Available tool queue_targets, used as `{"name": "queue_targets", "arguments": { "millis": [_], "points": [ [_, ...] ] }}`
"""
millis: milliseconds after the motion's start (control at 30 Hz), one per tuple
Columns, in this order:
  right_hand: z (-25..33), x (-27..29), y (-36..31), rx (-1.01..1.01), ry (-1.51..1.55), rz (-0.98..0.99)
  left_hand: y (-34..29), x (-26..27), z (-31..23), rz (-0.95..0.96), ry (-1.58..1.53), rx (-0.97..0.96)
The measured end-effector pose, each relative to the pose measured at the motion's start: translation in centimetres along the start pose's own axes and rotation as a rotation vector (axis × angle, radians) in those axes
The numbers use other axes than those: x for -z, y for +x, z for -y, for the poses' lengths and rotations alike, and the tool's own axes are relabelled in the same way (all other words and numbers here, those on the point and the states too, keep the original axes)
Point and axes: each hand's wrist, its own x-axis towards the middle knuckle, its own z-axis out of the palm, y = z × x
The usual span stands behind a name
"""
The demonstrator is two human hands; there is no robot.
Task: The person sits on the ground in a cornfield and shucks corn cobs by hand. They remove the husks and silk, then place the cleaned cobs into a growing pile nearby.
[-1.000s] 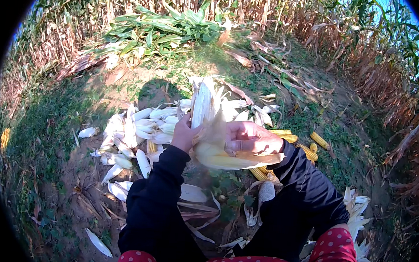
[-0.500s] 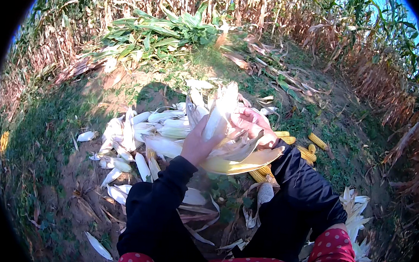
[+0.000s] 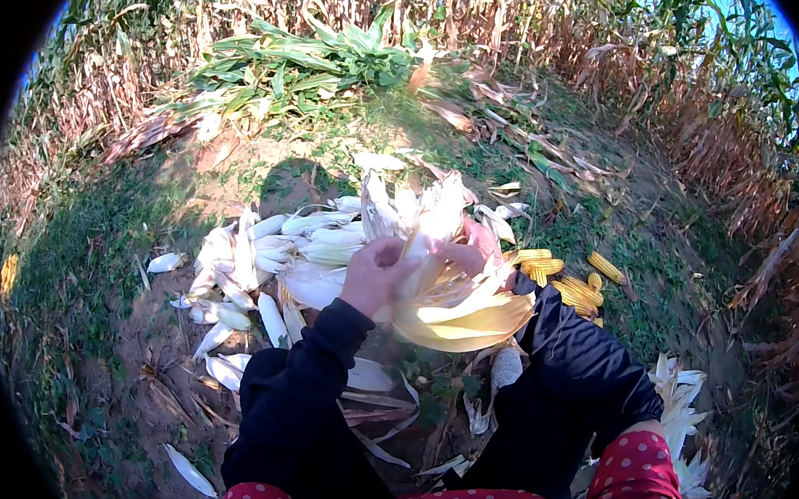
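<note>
Between my two hands is an ear of corn, its pale husk (image 3: 469, 323) partly peeled and spread out toward me in wide leaves. My left hand (image 3: 377, 271) grips the husk on the left side, fingers curled in. My right hand (image 3: 480, 248) is closed on the husk at the right, partly covered by the leaves. The cob inside is mostly hidden by husk and glare. Just left of my left hand lies a heap of unpeeled ears of corn (image 3: 329, 244) in white husks. Beyond my right wrist sit several bare yellow cobs (image 3: 576, 296).
Loose husks (image 3: 677, 417) are piled at the right by my leg. A single husked ear (image 3: 188, 470) lies at the lower left. Green cut leaves (image 3: 311, 64) form a heap farther off. Standing dry corn stalks (image 3: 493, 18) ring the ground.
Both hands have shifted slightly, the right one moving left and a little down. The peeled leaves have spread lower and wider, and more of the yellow cobs now shows beside the right wrist.
</note>
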Motion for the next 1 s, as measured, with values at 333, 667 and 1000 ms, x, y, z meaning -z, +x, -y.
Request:
{"name": "queue_targets", "arguments": {
  "millis": [333, 667, 1000],
  "points": [
    [0.5, -1.3, -0.5, -0.074, 0.053, -0.089, -0.6, 0.3, -0.2, -0.123, -0.145, -0.024],
    [-2.1, 1.7, 0.7, 0.013, 0.149, -0.176, 0.1, 0.2, -0.9, -0.067, -0.129, -0.146],
    [-3.9, 4.4, 2.0, 0.137, 0.051, -0.264, -0.3, 4.1, -2.8, 0.295, 0.138, 0.102]
  ]
}}
